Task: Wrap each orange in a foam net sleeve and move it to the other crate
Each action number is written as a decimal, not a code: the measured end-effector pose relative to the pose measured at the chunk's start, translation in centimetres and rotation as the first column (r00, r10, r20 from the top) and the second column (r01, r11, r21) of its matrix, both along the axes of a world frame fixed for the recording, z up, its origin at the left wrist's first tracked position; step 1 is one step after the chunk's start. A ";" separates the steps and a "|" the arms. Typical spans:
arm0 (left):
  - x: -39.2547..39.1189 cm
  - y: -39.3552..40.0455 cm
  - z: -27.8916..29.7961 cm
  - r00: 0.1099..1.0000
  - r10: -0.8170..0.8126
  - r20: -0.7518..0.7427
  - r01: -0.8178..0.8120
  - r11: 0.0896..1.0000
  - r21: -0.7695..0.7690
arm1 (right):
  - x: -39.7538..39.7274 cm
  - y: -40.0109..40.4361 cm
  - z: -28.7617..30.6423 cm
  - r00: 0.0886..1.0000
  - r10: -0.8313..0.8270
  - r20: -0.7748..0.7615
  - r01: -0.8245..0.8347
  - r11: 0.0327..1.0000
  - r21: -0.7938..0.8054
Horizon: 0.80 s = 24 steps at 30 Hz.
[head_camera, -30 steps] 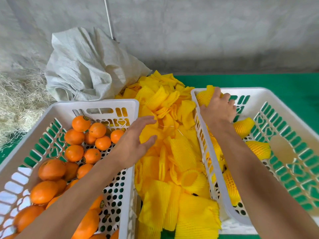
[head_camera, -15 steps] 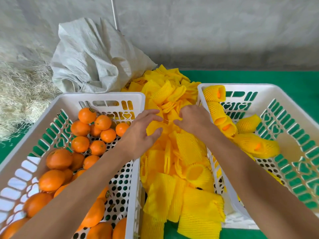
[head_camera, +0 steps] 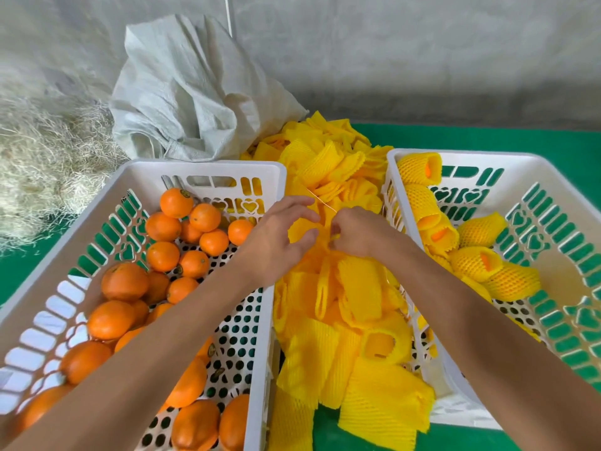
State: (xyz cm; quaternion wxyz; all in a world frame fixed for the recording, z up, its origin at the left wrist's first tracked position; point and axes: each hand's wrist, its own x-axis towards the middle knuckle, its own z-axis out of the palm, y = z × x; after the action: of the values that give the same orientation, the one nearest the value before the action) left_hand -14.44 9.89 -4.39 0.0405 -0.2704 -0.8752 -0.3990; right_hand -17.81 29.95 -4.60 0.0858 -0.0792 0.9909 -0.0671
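Two crates flank a pile of sleeves (head_camera: 338,288) on the green tabletop (head_camera: 471,138). The left crate (head_camera: 201,167) holds bare oranges (head_camera: 162,255). Over the pile, the left hand (head_camera: 276,242) hovers with fingers loosely spread, grasping nothing; just beside it, the right hand (head_camera: 354,236) pinches a sleeve edge, its grip clenched on the foam. The right crate (head_camera: 487,157) holds wrapped oranges (head_camera: 474,262). A grey sack (head_camera: 195,92) lies behind the left crate.

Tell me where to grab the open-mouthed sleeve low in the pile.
Pinch the rim of the open-mouthed sleeve, coming from above. Its mouth gapes upward, so one finger can slip inside the wall and the thumb outside; flat sleeves around it lie clear of that top edge.
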 end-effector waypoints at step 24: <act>-0.5 -0.3 1.9 0.969 0.212 0.124 -0.246 0.850 0.466 | 1.5 -3.5 2.9 0.980 -0.068 -0.184 -0.156 0.301 -0.941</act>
State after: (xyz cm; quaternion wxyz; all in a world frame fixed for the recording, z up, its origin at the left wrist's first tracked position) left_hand -14.89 9.61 -2.52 0.1235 -0.1322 -0.7763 -0.6038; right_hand -16.32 26.46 -1.66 -0.0703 -0.1475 0.7599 -0.6292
